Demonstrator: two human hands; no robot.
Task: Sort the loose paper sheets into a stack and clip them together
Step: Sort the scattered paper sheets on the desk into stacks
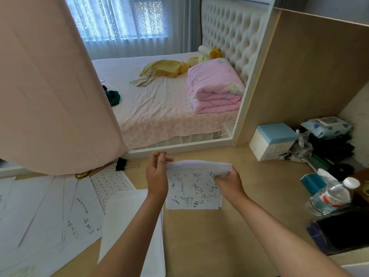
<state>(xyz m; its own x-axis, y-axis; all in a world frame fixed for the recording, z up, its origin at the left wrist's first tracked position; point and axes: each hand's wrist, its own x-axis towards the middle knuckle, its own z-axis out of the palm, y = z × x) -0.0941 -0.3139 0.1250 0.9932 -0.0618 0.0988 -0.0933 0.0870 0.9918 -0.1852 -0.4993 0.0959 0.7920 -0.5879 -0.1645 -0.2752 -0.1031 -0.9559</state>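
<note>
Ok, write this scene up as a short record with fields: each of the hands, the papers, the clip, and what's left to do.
left hand: holds the left edge of the stack of sheets
right hand: grips the stack's top right corner
stack of sheets: handwritten, top edge bent over, above the desk
loose sheets: spread on the desk to the left, not gathered
binder clip: black, on the desk left of the hands, untouched
water bottle: at the desk's right side
left to do: gather the rest, then clip
</note>
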